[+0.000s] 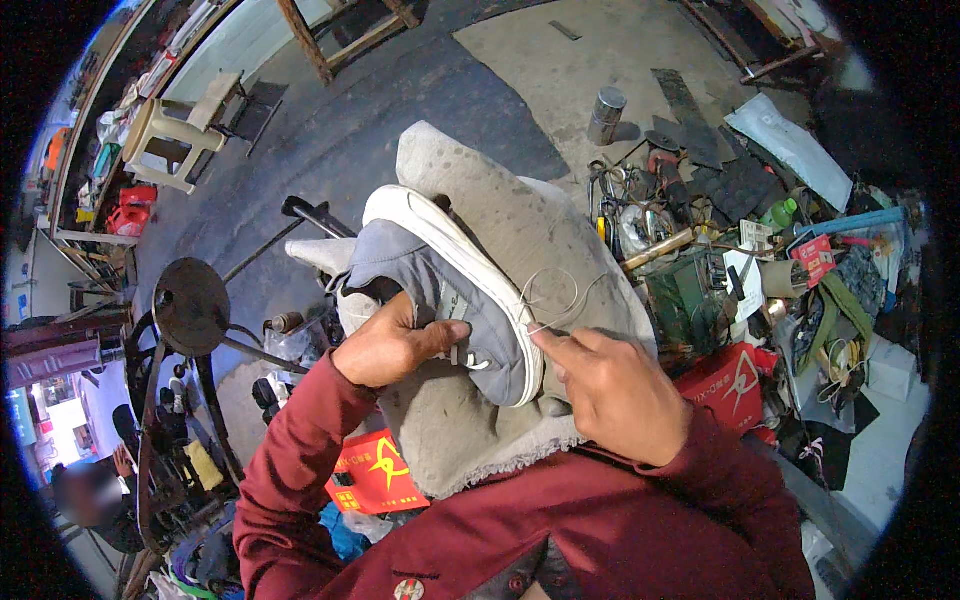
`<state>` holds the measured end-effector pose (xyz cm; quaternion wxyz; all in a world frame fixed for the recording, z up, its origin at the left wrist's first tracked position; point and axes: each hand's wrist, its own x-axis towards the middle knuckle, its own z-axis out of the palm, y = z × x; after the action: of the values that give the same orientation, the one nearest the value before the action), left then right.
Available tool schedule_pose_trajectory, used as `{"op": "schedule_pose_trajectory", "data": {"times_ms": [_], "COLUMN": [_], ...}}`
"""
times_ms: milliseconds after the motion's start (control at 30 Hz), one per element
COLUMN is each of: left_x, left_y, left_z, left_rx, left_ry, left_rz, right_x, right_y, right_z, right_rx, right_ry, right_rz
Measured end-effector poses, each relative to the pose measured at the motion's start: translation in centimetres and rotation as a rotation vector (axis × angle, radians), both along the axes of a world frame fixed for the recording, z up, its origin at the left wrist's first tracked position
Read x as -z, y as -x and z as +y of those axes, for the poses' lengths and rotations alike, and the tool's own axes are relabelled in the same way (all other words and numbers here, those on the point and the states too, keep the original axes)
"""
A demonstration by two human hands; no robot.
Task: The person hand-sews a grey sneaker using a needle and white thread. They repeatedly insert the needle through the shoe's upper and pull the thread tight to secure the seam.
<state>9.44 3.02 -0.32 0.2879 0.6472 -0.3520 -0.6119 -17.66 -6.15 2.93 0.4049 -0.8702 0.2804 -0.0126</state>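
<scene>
A grey shoe (395,250) with a white rubber sole lies on its side on a stained grey cloth (520,225) over my lap. My left hand (395,345) grips the shoe's upper, its fingers hidden inside the opening and its thumb pressed on the outside. At the sole's edge, my right hand (620,395) is closed, the fingertips pinching a pale thread (575,300). Loose loops of this thread curl over the sole edge and the cloth. A white lace end shows beside my left thumb.
To the right are heaped tools, a wooden handle (657,249), a dark green box (683,295) and red boxes (725,390). A metal canister (606,115) stands on the floor ahead. On the left are a machine with a round dark disc (191,307), a plastic stool (165,145) and a person (100,495).
</scene>
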Motion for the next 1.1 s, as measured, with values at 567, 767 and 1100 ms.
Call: {"op": "schedule_pose_trajectory", "data": {"times_ms": [567,767,1100], "left_x": [0.8,-0.9,-0.1], "left_y": [-0.3,0.6,5.1], "left_z": [0.3,-0.5,-0.7], "left_rx": [-0.008,-0.098,-0.296], "left_ry": [0.050,-0.078,0.200], "left_rz": [0.025,0.150,-0.202], "right_x": [4.3,4.7,3.8], "right_y": [-0.6,-0.1,-1.4], "right_z": [-4.6,-5.8,-7.1], "right_rx": [-0.094,-0.072,-0.193], "right_ry": [-0.274,-0.516,-0.359], "right_rz": [-0.387,-0.295,-0.237]}}
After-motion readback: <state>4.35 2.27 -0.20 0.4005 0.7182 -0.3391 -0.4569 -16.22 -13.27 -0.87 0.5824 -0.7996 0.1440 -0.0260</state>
